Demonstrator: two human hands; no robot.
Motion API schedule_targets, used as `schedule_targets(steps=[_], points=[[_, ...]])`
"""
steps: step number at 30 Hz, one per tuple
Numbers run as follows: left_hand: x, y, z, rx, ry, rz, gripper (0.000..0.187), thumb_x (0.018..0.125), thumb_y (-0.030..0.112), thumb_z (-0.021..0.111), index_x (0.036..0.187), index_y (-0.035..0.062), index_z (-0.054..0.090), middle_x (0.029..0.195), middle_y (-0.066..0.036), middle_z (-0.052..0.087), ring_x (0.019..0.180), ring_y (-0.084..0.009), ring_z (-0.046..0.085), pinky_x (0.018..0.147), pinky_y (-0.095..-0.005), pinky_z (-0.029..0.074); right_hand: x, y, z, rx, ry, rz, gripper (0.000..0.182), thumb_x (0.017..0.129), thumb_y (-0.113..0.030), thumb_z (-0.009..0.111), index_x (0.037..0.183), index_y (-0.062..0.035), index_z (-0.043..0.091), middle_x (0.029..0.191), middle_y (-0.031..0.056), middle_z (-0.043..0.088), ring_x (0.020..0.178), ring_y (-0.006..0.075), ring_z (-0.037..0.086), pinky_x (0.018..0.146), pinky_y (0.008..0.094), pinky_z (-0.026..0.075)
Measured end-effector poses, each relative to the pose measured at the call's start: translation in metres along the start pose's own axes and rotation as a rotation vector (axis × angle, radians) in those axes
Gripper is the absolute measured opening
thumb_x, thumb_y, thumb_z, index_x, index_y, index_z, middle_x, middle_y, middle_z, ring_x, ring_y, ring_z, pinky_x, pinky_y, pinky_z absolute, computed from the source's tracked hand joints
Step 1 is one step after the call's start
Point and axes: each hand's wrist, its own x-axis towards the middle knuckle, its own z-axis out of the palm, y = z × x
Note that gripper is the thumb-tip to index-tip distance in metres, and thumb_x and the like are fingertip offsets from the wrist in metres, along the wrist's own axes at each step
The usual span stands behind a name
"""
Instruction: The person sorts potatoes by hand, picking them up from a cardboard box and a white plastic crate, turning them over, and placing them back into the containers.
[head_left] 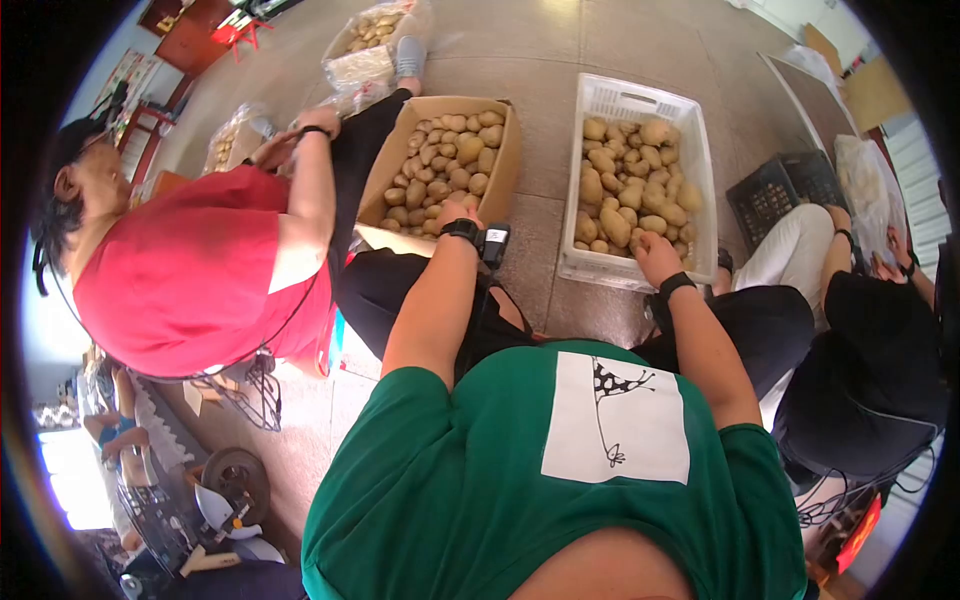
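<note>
Over the near right part of a cardboard box full of potatoes is my left hand, a black band and a small device at its wrist. Its fingers are too small and hidden among the potatoes to make out. My right hand, also with a black wristband, reaches over the near edge of a white plastic crate holding many potatoes. The fingers of that hand are closed round a potato near the crate's front wall.
A person in a red shirt sits at the left, hands by a bag of potatoes. Another box of potatoes stands beyond. At the right are a black crate and a person in black touching a clear bag.
</note>
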Motion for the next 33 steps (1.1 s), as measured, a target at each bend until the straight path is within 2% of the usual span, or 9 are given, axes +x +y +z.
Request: schedule_targets(steps=[3, 7, 12, 15, 18, 21, 23, 25, 33], points=[[-0.010, 0.005, -0.007, 0.845, 0.038, 0.321, 0.043, 0.080, 0.041, 0.044, 0.085, 0.0019, 0.061, 0.084, -0.018, 0.058, 0.082, -0.0323, 0.057, 0.071, -0.0400, 0.047, -0.002, 0.000, -0.002, -0.022, 0.000, 0.024, 0.034, 0.080, -0.027, 0.047, 0.111, -0.0133, 0.048, 0.109, 0.0172, 0.050, 0.100, 0.0340, 0.048, 0.086, 0.0405, 0.040], [-0.029, 0.018, -0.009, 0.906, 0.066, 0.255, 0.049, 0.079, 0.045, 0.042, 0.086, 0.0010, 0.063, 0.088, -0.019, 0.060, 0.085, -0.0332, 0.057, 0.075, -0.0417, 0.045, 0.000, 0.000, 0.000, -0.056, -0.017, 0.080, 0.035, 0.081, -0.029, 0.046, 0.114, -0.0155, 0.046, 0.112, 0.0142, 0.047, 0.102, 0.0304, 0.048, 0.086, 0.0419, 0.040], [0.057, -0.028, -0.002, 1.061, -0.017, 0.305, 0.053, 0.078, 0.048, 0.042, 0.089, 0.0010, 0.063, 0.093, -0.019, 0.060, 0.089, -0.0330, 0.057, 0.076, -0.0421, 0.045, -0.003, -0.006, -0.005, -0.045, -0.036, 0.112, 0.036, 0.082, -0.030, 0.045, 0.116, -0.0177, 0.045, 0.113, 0.0125, 0.047, 0.104, 0.0280, 0.048, 0.086, 0.0437, 0.039], [0.048, -0.019, 0.006, 1.074, -0.029, 0.235, 0.055, 0.078, 0.050, 0.042, 0.094, 0.0009, 0.061, 0.096, -0.020, 0.058, 0.091, -0.0332, 0.056, 0.076, -0.0430, 0.045, -0.008, -0.011, -0.008, 0.017, 0.027, 0.073, 0.035, 0.079, -0.022, 0.050, 0.109, -0.0048, 0.048, 0.105, 0.0228, 0.050, 0.098, 0.0355, 0.049, 0.085, 0.0388, 0.040], [0.021, 0.009, 0.017, 1.118, -0.089, 0.186, 0.057, 0.077, 0.050, 0.042, 0.101, 0.0007, 0.057, 0.101, -0.023, 0.055, 0.095, -0.0335, 0.053, 0.075, -0.0449, 0.045, -0.010, -0.016, -0.014, 0.014, -0.008, 0.111, 0.036, 0.078, -0.023, 0.052, 0.111, -0.0083, 0.049, 0.106, 0.0208, 0.050, 0.099, 0.0341, 0.048, 0.086, 0.0387, 0.040], [-0.022, 0.028, 0.046, -1.280, -0.196, -0.449, 0.035, 0.081, 0.020, 0.046, 0.108, -0.0021, 0.049, 0.106, -0.019, 0.050, 0.102, -0.0296, 0.048, 0.077, -0.0408, 0.047, -0.010, -0.020, -0.018, -0.004, -0.044, 0.154, 0.039, 0.074, -0.025, 0.056, 0.111, -0.0161, 0.050, 0.105, 0.0182, 0.050, 0.100, 0.0321, 0.048, 0.085, 0.0391, 0.041], [-0.028, 0.033, 0.069, -1.224, -0.264, -0.437, 0.033, 0.082, 0.019, 0.043, 0.109, -0.0007, 0.042, 0.108, -0.021, 0.045, 0.101, -0.0357, 0.046, 0.079, -0.0471, 0.046, -0.010, -0.020, -0.019, -0.026, -0.033, 0.167, 0.039, 0.073, -0.026, 0.057, 0.110, -0.0175, 0.051, 0.103, 0.0181, 0.051, 0.097, 0.0325, 0.050, 0.083, 0.0405, 0.042], [-0.062, 0.061, 0.076, -1.221, -0.340, -0.649, 0.027, 0.084, 0.016, 0.041, 0.104, -0.0014, 0.037, 0.103, -0.022, 0.044, 0.096, -0.0383, 0.047, 0.081, -0.0493, 0.046, 0.003, -0.008, -0.005, 0.026, -0.047, 0.110, 0.038, 0.072, -0.025, 0.058, 0.109, -0.0166, 0.052, 0.100, 0.0188, 0.053, 0.095, 0.0335, 0.051, 0.082, 0.0410, 0.043], [-0.095, 0.069, 0.102, -1.046, -0.524, -0.650, 0.033, 0.091, 0.022, 0.037, 0.115, 0.0015, 0.027, 0.115, -0.022, 0.036, 0.099, -0.0362, 0.046, 0.083, -0.0457, 0.045, 0.012, -0.020, -0.007, 0.044, -0.217, 0.123, 0.053, 0.069, -0.025, 0.062, 0.118, -0.0090, 0.046, 0.109, 0.0238, 0.048, 0.101, 0.0357, 0.049, 0.087, 0.0376, 0.040]])
